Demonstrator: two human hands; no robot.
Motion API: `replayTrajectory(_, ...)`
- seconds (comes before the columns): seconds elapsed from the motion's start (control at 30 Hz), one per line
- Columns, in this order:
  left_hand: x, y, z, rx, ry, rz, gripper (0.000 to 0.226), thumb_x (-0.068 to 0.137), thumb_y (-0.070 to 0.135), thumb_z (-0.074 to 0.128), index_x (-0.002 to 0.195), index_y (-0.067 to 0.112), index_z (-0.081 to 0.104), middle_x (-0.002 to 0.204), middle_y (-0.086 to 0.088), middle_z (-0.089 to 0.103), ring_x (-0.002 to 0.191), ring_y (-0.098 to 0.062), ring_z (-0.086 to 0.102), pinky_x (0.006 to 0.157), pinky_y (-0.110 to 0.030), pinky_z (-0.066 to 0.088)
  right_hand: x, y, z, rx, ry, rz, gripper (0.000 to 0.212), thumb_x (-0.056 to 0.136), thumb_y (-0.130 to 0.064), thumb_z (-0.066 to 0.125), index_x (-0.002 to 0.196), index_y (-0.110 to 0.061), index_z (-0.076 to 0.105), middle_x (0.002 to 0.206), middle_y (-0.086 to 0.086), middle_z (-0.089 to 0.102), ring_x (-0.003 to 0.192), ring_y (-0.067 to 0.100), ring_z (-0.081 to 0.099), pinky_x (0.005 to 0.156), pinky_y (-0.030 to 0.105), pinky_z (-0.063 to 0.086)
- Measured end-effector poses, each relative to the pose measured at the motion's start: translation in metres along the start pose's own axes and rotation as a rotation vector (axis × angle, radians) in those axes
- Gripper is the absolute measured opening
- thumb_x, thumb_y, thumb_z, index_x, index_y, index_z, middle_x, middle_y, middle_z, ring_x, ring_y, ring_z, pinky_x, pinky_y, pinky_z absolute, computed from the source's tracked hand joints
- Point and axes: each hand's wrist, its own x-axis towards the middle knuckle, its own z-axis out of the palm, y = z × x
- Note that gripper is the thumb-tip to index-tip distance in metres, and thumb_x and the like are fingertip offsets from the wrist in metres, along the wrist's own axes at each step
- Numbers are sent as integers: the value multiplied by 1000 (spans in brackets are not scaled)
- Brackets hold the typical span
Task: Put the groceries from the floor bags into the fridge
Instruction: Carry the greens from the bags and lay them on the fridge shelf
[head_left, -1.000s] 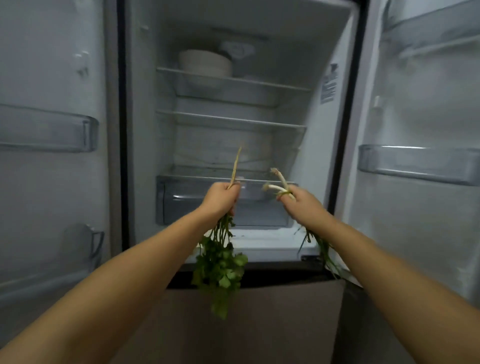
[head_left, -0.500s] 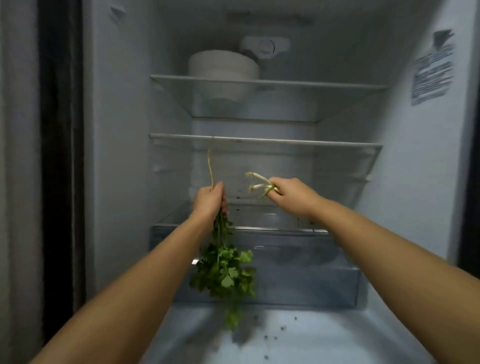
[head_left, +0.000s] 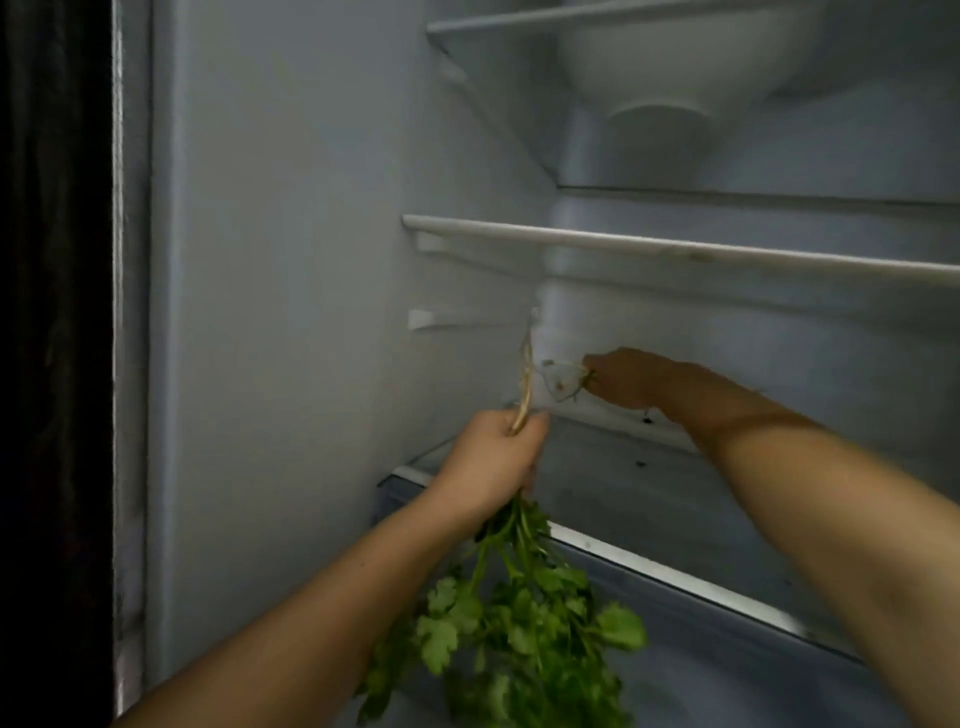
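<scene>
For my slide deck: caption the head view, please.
Left hand grips leafy green herb bunch; right hand reaches inside white fridge.

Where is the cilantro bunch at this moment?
In the head view the cilantro bunch hangs leaves-down from the left hand, low and centre, in front of the fridge's bottom shelf.

White bowl (head_left: 680, 67), seemingly, on upper glass shelf (head_left: 519, 18)

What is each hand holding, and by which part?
Left hand: cilantro bunch, by its stems near the roots. Right hand: scallions, near their white ends.
</scene>
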Motion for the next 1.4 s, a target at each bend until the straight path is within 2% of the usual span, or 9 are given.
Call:
replayTrajectory(0.1, 2, -1, -2, 18, 0, -8, 47, 96, 25, 47, 50, 18, 38, 33, 4, 40, 34, -14, 41, 50, -27, 36, 34, 4, 29, -43, -139, 19, 51, 100, -45, 27, 137, -14, 43, 145, 10, 42, 125, 26, 46, 107, 36, 34)
replayTrajectory(0.5, -3, 3, -5, -99, -19, -55, 45, 99, 25, 43, 56, 12, 40, 34, 5, 39, 31, -10, 39, 40, -19, 35, 16, -9, 25, -113, -260, 111, 76, 94, -60, 30, 152, -18, 4, 159, 7, 10, 144, 25, 20, 118, 40, 17)
replayTrajectory(0.63, 16, 14, -8, -329, 39, -163, 45, 100, 26, 38, 57, 13, 36, 30, 5, 31, 25, -11, 33, 35, -14, 34, -33, -39, -18, 547, -218, 37, 59, 98, -50, 32, 141, -10, 38, 144, 11, 45, 126, 21, 47, 109, 36, 33)
replayTrajectory(0.73, 44, 32, -6, -575, 163, -200, 45, 100, 26, 35, 57, 14, 34, 27, 5, 28, 22, -11, 31, 33, -11, 31, -75, -53, -28, 1234, -376, 7, 56, 93, -55, 33, 135, -18, 38, 117, 14, 64, 105, 23, 63, 97, 39, 48)
replayTrajectory(0.8, 59, 47, 1, -692, 244, -188, 44, 99, 26, 36, 57, 14, 34, 27, 6, 29, 22, -10, 31, 33, -11, 29, -94, -57, -22, 1323, -418, -27, 51, 87, -57, 36, 126, -25, 44, 104, 8, 69, 91, 18, 68, 80, 31, 55)
replayTrajectory(0.97, 77, 73, 27, -882, 327, -159, 41, 96, 27, 38, 57, 16, 34, 27, 6, 28, 24, -12, 30, 38, -19, 34, -110, -59, -6, 1305, -271, -3, 55, 70, -55, 67, 114, -21, 62, 110, -1, 70, 99, 14, 67, 98, 39, 49)
replayTrajectory(1.1, 89, 68, 36, -1027, 234, -214, 41, 96, 26, 37, 57, 14, 36, 30, 2, 34, 28, -14, 37, 43, -21, 39, -113, -42, -24, 1169, -57, 27, 8, 87, -11, 59, 81, -11, 65, 68, -1, 68, 61, 8, 65, 61, 21, 54)
replayTrajectory(1.3, 110, 22, 16, -883, 69, -375, 47, 104, 27, 26, 67, 6, 44, 38, -8, 58, 66, -24, 55, 81, -39, 49, -93, 13, -30, 487, 7, 73, 47, 92, -23, 56, 138, -21, 44, 129, -3, 54, 114, 14, 52, 99, 25, 39)
replayTrajectory(1.4, 119, -11, 8, -794, 52, -445, 49, 105, 22, 17, 65, 5, 40, 38, -8, 52, 57, -22, 51, 70, -37, 54, -83, 19, -7, 299, -82, 33, 42, 95, -25, 51, 136, -17, 46, 132, 3, 53, 117, 19, 52, 97, 25, 38)
